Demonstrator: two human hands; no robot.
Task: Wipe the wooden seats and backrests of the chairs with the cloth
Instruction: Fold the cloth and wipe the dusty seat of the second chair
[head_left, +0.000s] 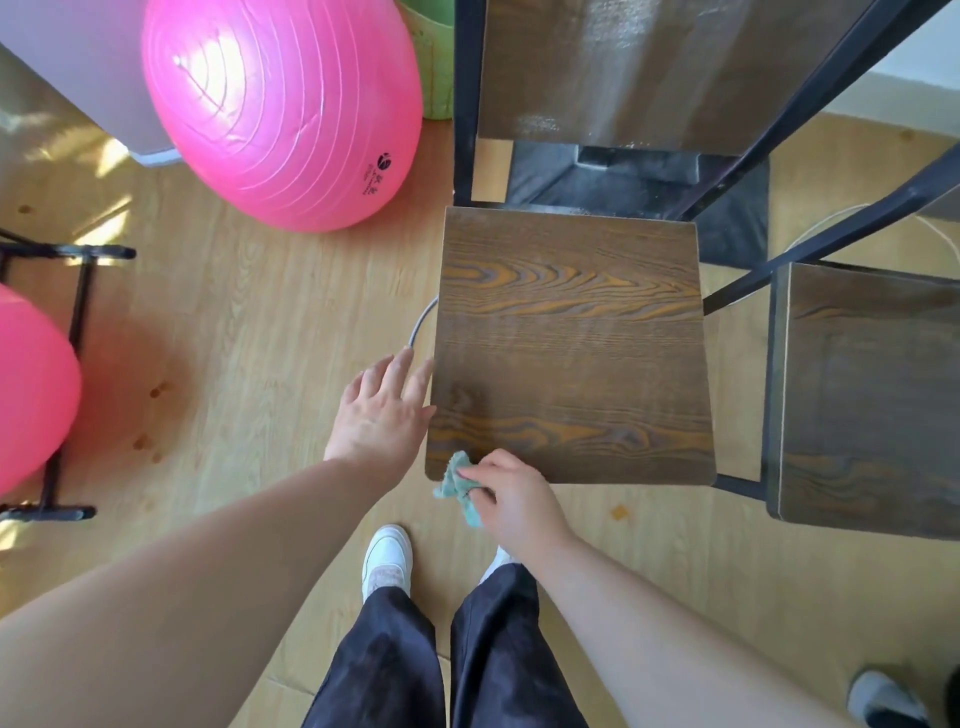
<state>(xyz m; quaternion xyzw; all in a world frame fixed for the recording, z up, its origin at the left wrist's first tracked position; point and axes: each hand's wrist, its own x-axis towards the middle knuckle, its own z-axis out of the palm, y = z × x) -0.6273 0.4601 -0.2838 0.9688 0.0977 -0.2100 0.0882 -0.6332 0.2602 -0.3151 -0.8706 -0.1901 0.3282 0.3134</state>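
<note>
Looking down through the head camera, I see the right hand (511, 499) curled around a small teal cloth (457, 486), pinching it between thumb and fingers. The bunched cloth sits at the near left corner of the dark wooden seat (571, 338), part of it lying on the wood and part hanging off the front edge. The left hand (382, 410) holds nothing. Its fingers are straight and slightly spread, palm down, just beside the seat's left edge. I cannot tell whether the fingertips touch the wood. The two hands are near each other but apart. The chair's backrest (639, 67) rises at the far side, and a second chair (872, 400) stands to the right. A pink exercise ball (280, 104) rests on the floor (234, 338) to the left.
</note>
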